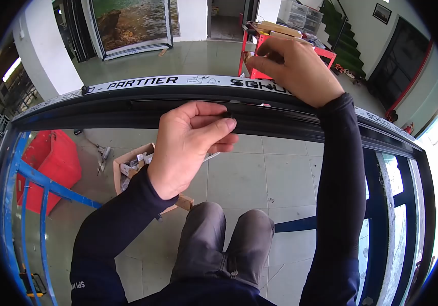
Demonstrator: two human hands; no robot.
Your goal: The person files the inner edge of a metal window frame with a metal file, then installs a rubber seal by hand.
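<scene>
A long black window or door profile (178,118) runs across in front of me, part of a large frame. White printed film (142,83) covers its top edge, and several small black pieces (252,83) lie on that film towards the right. My left hand (191,135) is at the near side of the profile, thumb and fingers pinched on a small black piece (229,116); its exact kind is too small to tell. Above the film is my right hand (300,69), fingers loosely curved and apart, with nothing visible in them.
Blue metal stands (56,181) support the frame at both sides. Below it on the floor are a red bin (58,163), an open cardboard box (122,163) of small packets and a tool (102,155). A red cart (244,53) stands beyond the frame.
</scene>
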